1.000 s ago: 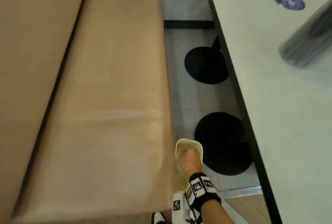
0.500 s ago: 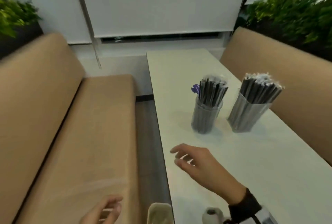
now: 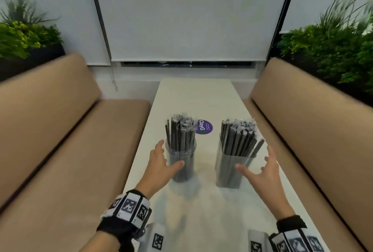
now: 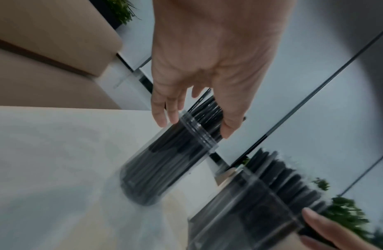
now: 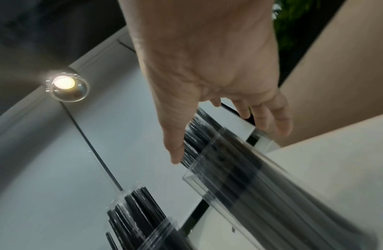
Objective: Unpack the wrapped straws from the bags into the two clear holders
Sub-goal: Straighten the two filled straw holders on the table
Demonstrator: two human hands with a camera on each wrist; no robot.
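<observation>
Two clear holders packed with dark wrapped straws stand upright on the white table [image 3: 201, 217]. The round holder [image 3: 180, 169] is on the left and the square holder [image 3: 230, 173] on the right. My left hand [image 3: 169, 154] is open and spread around the round holder [image 4: 164, 169], thumb in front and fingers [image 4: 162, 118] by the rim. My right hand [image 3: 254, 158] is open beside the square holder [image 5: 250, 186], thumb across its front and fingers [image 5: 280, 125] off to its right. Motion blur hides whether either hand touches. No bags are in view.
Tan padded benches [image 3: 60, 150] flank the narrow table on both sides. A round purple sticker [image 3: 204, 127] lies on the table behind the holders. Planters with green plants [image 3: 333, 49] sit behind both backrests, and a window blind [image 3: 189, 13] closes the far end.
The view swung up from the floor and left bench to the table. Both hands moved forward, the left up from beside the bench, and now spread around the two holders.
</observation>
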